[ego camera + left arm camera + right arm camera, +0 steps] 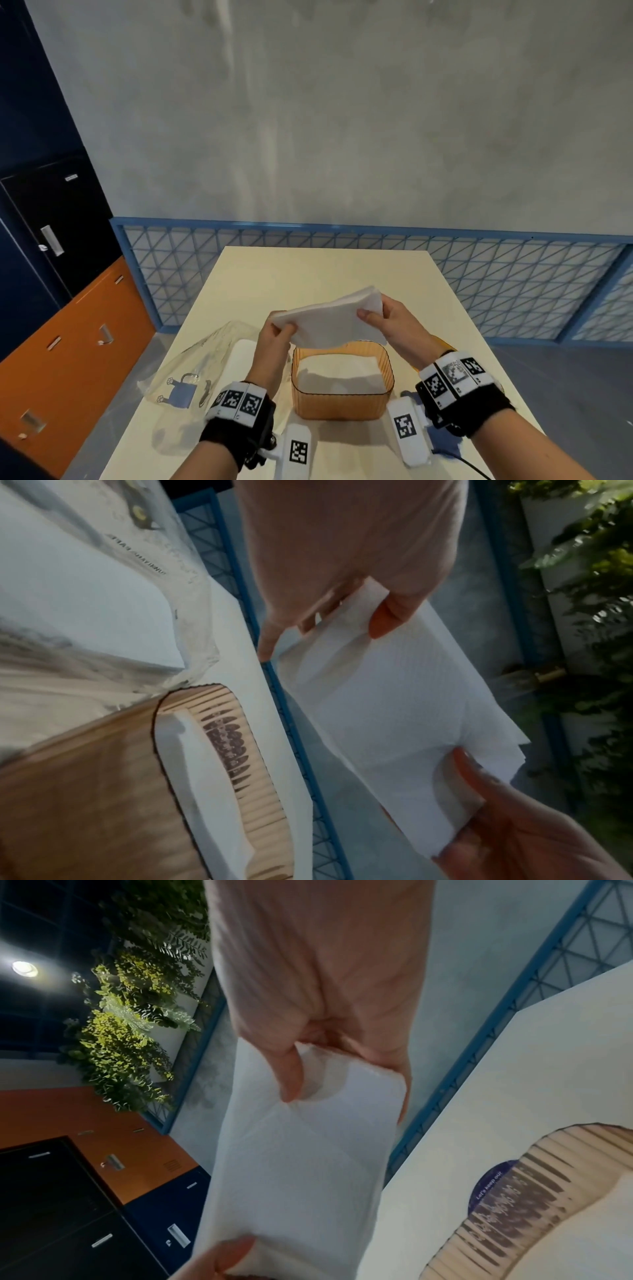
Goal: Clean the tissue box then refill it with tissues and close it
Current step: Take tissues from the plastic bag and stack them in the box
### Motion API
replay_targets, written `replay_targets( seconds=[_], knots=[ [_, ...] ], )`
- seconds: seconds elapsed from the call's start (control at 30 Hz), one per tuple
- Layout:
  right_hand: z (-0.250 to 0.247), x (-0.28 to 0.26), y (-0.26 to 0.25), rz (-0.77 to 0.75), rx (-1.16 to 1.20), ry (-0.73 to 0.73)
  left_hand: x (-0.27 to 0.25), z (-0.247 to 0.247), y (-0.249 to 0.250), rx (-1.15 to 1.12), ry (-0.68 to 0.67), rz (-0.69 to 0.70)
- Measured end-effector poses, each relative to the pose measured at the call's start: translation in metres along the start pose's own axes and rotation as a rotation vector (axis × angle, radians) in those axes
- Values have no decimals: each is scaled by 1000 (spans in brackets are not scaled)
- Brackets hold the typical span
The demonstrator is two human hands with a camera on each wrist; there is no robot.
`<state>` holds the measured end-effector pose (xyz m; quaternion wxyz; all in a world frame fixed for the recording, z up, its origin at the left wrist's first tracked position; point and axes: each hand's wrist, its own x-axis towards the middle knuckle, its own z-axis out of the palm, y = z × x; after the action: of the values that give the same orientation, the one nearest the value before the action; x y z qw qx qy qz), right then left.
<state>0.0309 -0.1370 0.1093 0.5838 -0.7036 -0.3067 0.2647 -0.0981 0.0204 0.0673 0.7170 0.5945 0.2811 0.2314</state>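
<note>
From the head view, both hands held one stack of white tissues [334, 318] up in the air, over the orange tissue box [342, 383]. The left hand [274, 337] pinched the near left corner of the stack. The right hand [387, 320] pinched the far right end, with its thumb on top. The box stood open on the pale table [308, 270], and white tissue lay in its bottom. A clear plastic wrapper [191, 370] lay on the table to the left of the box.

From the left wrist view, the left hand [346, 561] had its thumb and fingers closed on one end of the tissues [383, 704]. The right hand [514, 831] gripped the other end. The box [240, 750] sat below on the table [240, 642], and the wrapper [103, 588] lay beside it.

From the right wrist view, the right hand [322, 988] squeezed the end of the tissues [301, 1164] between its thumb and fingers. A bit of the left hand [222, 1259] held the low end. The ribbed wall of the box [514, 1204] showed at the right, on the table [514, 1069].
</note>
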Motion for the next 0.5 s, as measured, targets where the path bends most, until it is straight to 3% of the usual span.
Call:
replay_targets(
  seconds=[0.17, 0.37, 0.5],
  knots=[
    [-5, 1, 24, 32, -53, 142, -1, 3, 2, 236, 24, 163],
    [-12, 13, 42, 107, 53, -24, 3, 10, -1, 331, -36, 184],
    [-13, 11, 50, 86, 68, 54, 6, 16, -9, 301, -4, 180]
  ],
)
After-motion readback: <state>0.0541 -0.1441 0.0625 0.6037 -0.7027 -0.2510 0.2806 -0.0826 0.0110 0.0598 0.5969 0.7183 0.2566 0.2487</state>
